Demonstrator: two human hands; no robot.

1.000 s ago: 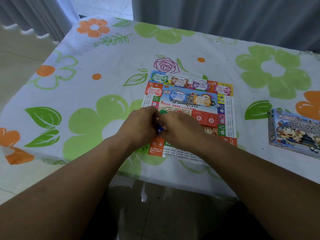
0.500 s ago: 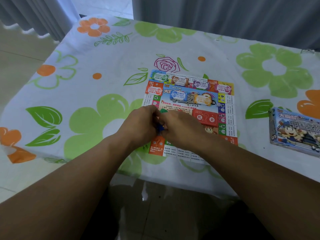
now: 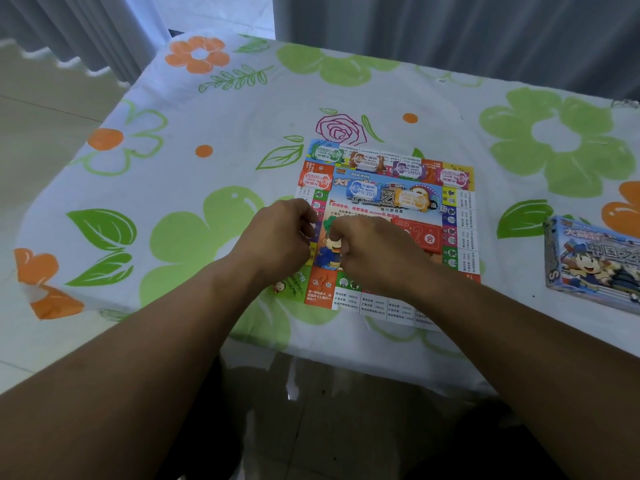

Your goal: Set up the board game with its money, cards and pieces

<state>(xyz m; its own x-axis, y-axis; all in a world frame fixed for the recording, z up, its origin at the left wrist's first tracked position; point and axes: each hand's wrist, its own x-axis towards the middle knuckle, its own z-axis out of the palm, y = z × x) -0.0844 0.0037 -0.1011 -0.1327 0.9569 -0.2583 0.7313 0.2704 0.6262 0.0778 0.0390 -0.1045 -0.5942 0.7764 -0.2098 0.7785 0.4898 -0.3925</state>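
Parted slightly from earlier contact: left hand [image 3: 277,237] and right hand [image 3: 375,252] over the game board [image 3: 459,216], fingers curled, grasp not discernible.

Left hand [image 3: 277,237] and right hand [image 3: 374,252], pressed together a second ago, have drawn slightly apart, uncovering the printed cartoon figure on the board [image 3: 388,216] between them; fingers of both stay curled.

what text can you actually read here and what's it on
"Uncle Wang": board, top of the centre panel
"机会": board's orange near corner
"会" and "?": red rectangle on the board
"中国之" and "S": box
Notes and the board's small print: too blurred to read
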